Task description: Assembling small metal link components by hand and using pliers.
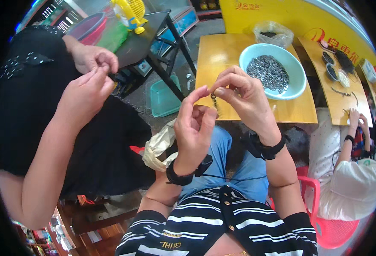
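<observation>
Above my lap, my left hand (pixel 196 123) and my right hand (pixel 247 98) meet at the fingertips. A small dark chain (pixel 214 100) with a ring-like top hangs from the pinch of my right thumb and forefinger. Its lower part reaches my left thumb, where the curled left fingers close on it; the exact grip is partly hidden. Just beyond my right hand, a pale blue bowl (pixel 300 77) holds a heap of small shiny dark and silvery pieces (pixel 268 72). It stands on a yellow wooden table (pixel 217 51).
A clear bag (pixel 277 34) of dark pieces lies behind the bowl. On my left, a co-worker's hands (pixel 90 77) pinch something small. A green plastic basket (pixel 165 97) is on the floor. Another person works at a side table (pixel 324 77) on the right, beside a pink chair (pixel 335 232).
</observation>
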{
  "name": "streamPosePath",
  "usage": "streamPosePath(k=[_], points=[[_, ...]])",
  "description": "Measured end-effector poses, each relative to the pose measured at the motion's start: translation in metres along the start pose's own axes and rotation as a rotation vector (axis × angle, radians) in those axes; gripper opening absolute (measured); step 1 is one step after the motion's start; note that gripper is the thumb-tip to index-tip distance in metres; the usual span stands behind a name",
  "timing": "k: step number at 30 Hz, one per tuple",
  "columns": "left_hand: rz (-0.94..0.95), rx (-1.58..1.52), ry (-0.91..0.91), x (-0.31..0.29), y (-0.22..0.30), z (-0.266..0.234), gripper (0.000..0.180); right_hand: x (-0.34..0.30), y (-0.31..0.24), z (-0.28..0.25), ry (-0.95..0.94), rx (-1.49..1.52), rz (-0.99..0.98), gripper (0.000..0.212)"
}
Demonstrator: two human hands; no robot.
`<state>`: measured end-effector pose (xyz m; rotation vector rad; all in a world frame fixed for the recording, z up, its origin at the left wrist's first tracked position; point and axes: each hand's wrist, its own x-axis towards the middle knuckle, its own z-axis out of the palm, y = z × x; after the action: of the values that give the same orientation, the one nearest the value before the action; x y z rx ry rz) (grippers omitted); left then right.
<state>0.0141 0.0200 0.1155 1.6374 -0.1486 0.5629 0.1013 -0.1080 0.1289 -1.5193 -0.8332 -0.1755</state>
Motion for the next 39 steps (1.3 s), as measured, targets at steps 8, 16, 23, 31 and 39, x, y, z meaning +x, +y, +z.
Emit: streamPosePath(k=[8, 16, 23, 31, 39], points=[[-0.335, -0.160, -0.083, 0.023, -0.014, 0.022, 0.022, -0.026, 0.018, -0.010, 0.113, 0.298, 0.224, 0.023], [-0.187, -0.152, -0.041, 0.017, -0.048, 0.029, 0.017, -0.053, 0.028, -0.011, 0.027, 0.490, 0.384, 0.032], [-0.386, -0.542, -0.037, 0.015, -0.047, 0.036, 0.019, -0.050, 0.032, -0.011, 0.083, 0.421, 0.434, 0.019], [-0.468, -0.355, -0.056, 0.011, -0.077, 0.024, 0.010, -0.061, 0.054, -0.009, 0.140, 0.454, 0.433, 0.014], [-0.496, -0.439, -0.190, 0.003, -0.096, 0.030, 0.006, 0.001, 0.209, -0.173, -0.006, -1.159, 0.634, 0.031]])
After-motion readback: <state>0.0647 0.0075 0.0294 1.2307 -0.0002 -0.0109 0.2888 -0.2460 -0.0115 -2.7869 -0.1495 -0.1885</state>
